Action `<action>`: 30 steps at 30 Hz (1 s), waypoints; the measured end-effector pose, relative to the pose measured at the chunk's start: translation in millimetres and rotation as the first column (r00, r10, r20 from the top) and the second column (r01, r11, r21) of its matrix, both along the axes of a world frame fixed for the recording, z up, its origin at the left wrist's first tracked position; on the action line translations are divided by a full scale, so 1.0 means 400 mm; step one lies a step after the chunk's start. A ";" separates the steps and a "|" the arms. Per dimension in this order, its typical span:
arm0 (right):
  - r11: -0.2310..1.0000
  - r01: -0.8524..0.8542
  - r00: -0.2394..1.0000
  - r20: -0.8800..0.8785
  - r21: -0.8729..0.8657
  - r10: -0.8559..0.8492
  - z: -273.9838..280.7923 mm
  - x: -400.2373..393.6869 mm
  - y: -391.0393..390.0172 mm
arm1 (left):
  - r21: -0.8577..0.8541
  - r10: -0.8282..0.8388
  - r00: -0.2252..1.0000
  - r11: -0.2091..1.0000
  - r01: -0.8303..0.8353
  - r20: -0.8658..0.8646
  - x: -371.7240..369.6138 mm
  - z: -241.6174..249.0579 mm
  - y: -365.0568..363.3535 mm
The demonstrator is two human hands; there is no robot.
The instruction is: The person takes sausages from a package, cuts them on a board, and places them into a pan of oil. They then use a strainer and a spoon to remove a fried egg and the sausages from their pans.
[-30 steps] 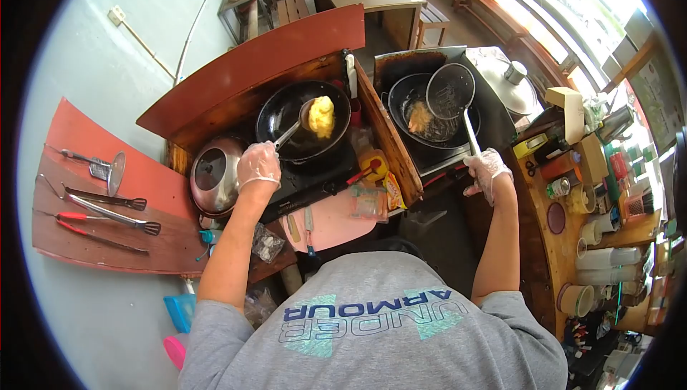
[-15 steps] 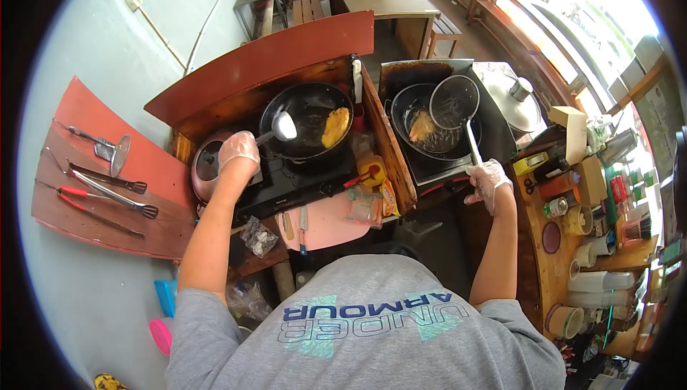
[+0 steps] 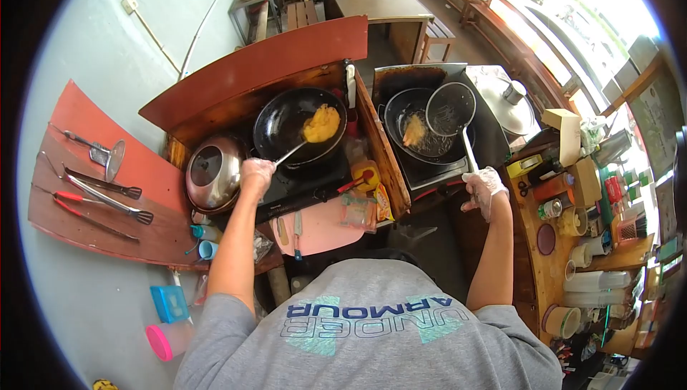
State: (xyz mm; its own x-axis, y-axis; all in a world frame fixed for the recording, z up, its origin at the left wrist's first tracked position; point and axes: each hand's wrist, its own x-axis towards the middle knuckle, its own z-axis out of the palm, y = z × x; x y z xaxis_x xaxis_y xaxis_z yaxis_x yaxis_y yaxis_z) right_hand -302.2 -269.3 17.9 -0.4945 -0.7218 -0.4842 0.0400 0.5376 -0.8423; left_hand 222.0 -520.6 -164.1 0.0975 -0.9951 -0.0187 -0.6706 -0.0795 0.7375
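My gloved left hand (image 3: 256,177) is closed around the handle of a metal wok spatula (image 3: 290,152). The spatula's head is hidden under or behind a yellow-brown omelette (image 3: 321,124) at the right side of the left black wok (image 3: 275,122). My gloved right hand (image 3: 487,192) grips the handle of a round wire-mesh strainer (image 3: 451,109), held over the right wok (image 3: 401,107). In that wok an orange-brown piece of food (image 3: 415,132) lies in bubbling oil, left of the strainer.
A lidded metal pot (image 3: 215,172) stands left of the left wok. A knife (image 3: 298,236) lies on a pink cutting board (image 3: 325,229) in front of the stove. Tongs (image 3: 107,195) lie on the left red board. Jars and bottles crowd the right wooden shelf (image 3: 533,247).
My left hand has moved right and toward me, bringing the spatula to the omelette, which now looks bunched up and shifted. My right hand and the strainer have barely moved.
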 end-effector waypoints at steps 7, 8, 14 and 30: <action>0.982 -0.005 0.989 -0.141 0.187 0.032 0.023 0.024 -0.005 | -0.283 -0.063 0.984 0.953 0.108 0.165 -0.104 0.110 0.144; 0.976 0.002 0.982 -0.184 0.218 0.039 0.023 0.025 -0.003 | -0.272 -0.079 0.974 0.953 0.137 0.212 -0.100 0.125 0.159; 0.948 -0.069 0.908 -0.373 0.312 0.189 -0.019 0.018 0.007 | -0.286 -0.108 0.967 0.942 0.173 0.229 -0.112 0.176 0.243; 0.946 -0.039 0.554 -0.781 0.321 0.288 -0.009 0.071 0.034 | -0.360 -0.134 0.924 0.893 0.269 0.358 -0.112 0.193 0.284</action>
State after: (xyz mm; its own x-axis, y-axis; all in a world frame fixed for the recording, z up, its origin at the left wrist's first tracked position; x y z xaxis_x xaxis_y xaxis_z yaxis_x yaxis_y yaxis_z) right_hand -273.9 -255.5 14.4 -0.6487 -0.7538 -0.1047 -0.6991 0.6446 -0.3094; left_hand 177.2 -407.0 -86.9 -0.1730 -0.9100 0.3768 -0.8414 0.3354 0.4237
